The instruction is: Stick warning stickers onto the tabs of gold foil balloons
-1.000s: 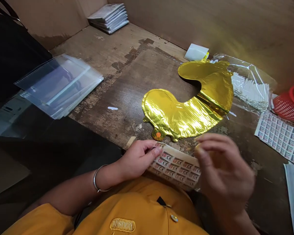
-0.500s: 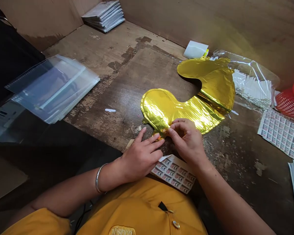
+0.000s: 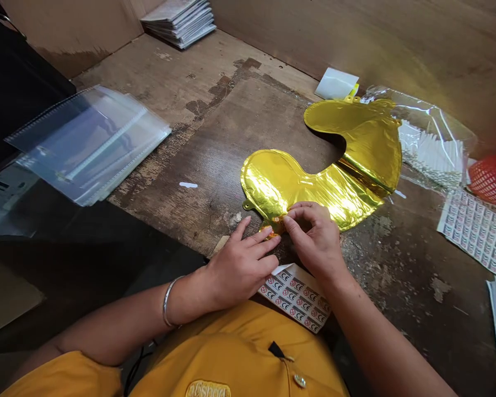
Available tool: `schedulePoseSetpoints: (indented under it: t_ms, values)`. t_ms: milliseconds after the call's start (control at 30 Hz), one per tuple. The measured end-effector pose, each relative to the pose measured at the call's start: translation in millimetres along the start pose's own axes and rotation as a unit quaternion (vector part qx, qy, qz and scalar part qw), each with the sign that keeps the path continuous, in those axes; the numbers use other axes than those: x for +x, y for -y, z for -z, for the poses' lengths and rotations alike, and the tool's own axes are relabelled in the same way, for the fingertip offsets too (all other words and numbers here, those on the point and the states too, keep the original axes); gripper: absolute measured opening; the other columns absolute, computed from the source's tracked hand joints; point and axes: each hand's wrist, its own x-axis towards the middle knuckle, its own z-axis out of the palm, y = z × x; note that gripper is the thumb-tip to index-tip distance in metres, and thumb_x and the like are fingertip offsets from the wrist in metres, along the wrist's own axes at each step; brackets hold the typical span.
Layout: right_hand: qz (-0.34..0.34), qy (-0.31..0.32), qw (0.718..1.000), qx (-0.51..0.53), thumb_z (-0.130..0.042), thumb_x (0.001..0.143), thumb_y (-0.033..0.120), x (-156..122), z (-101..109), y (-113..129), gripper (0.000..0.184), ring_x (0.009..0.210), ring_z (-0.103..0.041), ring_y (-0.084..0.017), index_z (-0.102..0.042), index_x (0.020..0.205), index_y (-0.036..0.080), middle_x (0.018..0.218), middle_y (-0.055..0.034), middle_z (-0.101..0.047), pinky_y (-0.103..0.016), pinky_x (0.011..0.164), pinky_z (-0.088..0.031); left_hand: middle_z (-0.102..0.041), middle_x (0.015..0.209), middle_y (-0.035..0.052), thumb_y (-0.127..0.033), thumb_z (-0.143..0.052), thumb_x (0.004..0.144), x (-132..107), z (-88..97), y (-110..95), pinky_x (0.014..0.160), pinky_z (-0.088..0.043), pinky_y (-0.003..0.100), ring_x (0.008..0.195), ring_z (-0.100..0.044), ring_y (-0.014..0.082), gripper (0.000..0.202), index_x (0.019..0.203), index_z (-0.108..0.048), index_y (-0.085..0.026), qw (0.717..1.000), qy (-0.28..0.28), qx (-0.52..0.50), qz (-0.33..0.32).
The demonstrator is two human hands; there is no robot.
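A flat gold foil balloon (image 3: 273, 171), curved in outline and creased across its right part, lies on the worn wooden table. My left hand (image 3: 248, 259) has its fingers stretched out, with the fingertips resting on the balloon's lower edge near a small tab. At that same edge, just to the right, my right hand (image 3: 314, 237) pinches the foil between thumb and forefinger. Whether something small sits under those fingertips is hidden. Below both hands, against my body, lies a sheet of CE-mark stickers (image 3: 297, 298), partly covered by my left hand.
Clear plastic sleeves (image 3: 95, 143) lie at the left table edge. A stack of packets (image 3: 182, 22) stands at the back. To the right are a clear bag of white sticks (image 3: 434, 149), a red basket (image 3: 491, 176) and another sticker sheet (image 3: 479, 231). A white card (image 3: 337, 82) lies behind the balloon.
The whole view has shifted slightly. Both hands stay at the balloon's lower edge, in nearly the same pose.
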Motion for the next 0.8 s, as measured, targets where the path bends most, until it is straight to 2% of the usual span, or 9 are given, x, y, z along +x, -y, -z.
schedulePoseSetpoints:
  t_ms: [667, 733, 800]
  values:
    - [0.029, 0.003, 0.998, -0.057, -0.063, 0.083, 0.026, 0.1, -6.0, -0.8, 0.013, 0.089, -0.056, -0.022, -0.064, 0.071, 0.022, 0.086, -0.0046, -0.065, -0.039, 0.081, -0.043, -0.062, 0.131, 0.0145, -0.022, -0.042, 0.094, 0.3, 1.5, -0.1, 0.111, -0.022, 0.064, 0.129, -0.052, 0.0332, 0.025, 0.09, -0.065, -0.015, 1.0, 0.008, -0.012, 0.002]
    - [0.035, 0.002, 0.995, -0.089, -0.064, 0.083, 0.029, -0.9, -7.0, -0.5, 0.01, 0.086, -0.054, -0.022, -0.061, 0.076, 0.022, 0.085, -0.0051, -0.063, -0.038, 0.079, -0.042, -0.062, 0.131, 0.0134, -0.022, -0.042, 0.095, 0.1, 0.7, -0.2, 0.111, -0.021, 0.064, 0.129, -0.051, 0.0325, 0.024, 0.091, -0.065, -0.016, 1.0, 0.007, -0.014, 0.005]
    - [0.036, -0.013, 0.99, -0.132, -0.067, 0.081, 0.036, -0.7, -8.5, -1.8, 0.018, 0.084, -0.051, -0.023, -0.058, 0.083, 0.021, 0.087, -0.006, -0.06, -0.038, 0.075, -0.041, -0.063, 0.13, 0.0122, -0.022, -0.043, 0.095, 0.1, -0.2, -0.4, 0.112, -0.02, 0.063, 0.129, -0.052, 0.0313, 0.022, 0.091, -0.065, -0.016, 1.0, 0.004, -0.014, 0.007]
